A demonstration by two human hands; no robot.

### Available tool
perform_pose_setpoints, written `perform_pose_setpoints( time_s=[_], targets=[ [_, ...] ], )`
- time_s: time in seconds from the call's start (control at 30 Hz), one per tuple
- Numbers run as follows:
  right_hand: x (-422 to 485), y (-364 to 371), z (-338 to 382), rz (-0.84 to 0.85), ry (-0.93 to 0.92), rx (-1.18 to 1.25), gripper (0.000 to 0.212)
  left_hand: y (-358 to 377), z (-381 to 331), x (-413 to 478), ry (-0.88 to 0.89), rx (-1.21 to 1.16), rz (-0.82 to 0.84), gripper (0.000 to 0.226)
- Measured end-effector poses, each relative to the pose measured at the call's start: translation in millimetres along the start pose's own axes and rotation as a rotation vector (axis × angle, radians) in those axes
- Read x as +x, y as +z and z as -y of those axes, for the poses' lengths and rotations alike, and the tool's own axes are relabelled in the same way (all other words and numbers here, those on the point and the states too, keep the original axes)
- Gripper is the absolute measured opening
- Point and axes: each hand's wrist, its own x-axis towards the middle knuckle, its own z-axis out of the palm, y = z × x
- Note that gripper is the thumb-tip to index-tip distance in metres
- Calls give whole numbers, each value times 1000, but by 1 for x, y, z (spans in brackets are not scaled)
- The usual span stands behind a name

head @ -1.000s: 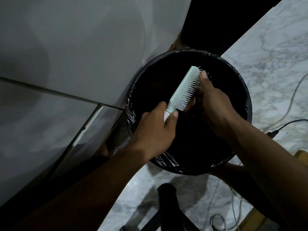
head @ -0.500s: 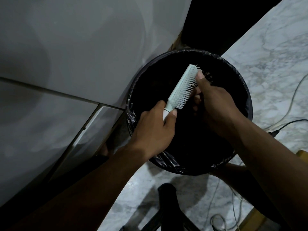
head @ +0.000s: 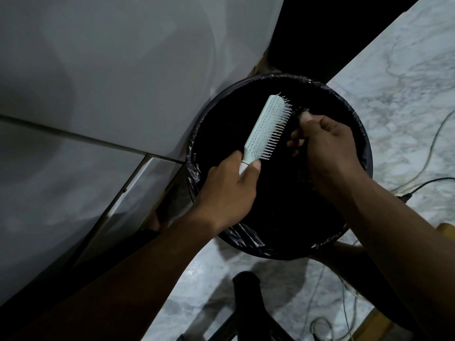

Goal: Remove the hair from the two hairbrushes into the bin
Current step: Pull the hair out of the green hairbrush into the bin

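A round bin (head: pixel 364 153) lined with a black bag sits right of the frame's centre, on a pale marbled floor (head: pixel 406 77) and close against a grey wall (head: pixel 110 70) that fills the upper left. Over its dark opening the left hand (head: pixel 229 193) is wrapped tight around the handle of a pale hairbrush (head: pixel 267 126), thumb pressed along the handle's side. The brush slants up and to the right, bristles facing right. Just beside the bristles, apart from them, the right hand (head: pixel 327 148) is curled nearly closed, its fingertips (head: pixel 306 118) pinched on a small dark tuft of hair (head: pixel 299 112) above the bin's mouth. How much hair is left among the bristles is too dim to tell. Thin cables (head: pixel 426 153) trail across the floor at the right edge, and a dark stand (head: pixel 246 303) shows at the bottom centre. Only one brush is in view.
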Motion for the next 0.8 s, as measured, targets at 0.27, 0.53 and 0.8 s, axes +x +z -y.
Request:
perform_pose_setpoints(
  time_s=[0.27,0.53,0.8],
  targets=[
    [-3,0,-3,99,-188,-116,38,3,5,3,-24,-38,40,31],
    [3,-2,-10,-18,-316,-218,16,8,8,-3,-23,-95,230,31],
    [9,-2,-1,84,116,365,16,6,9,0,-54,-139,282,33]
  ],
)
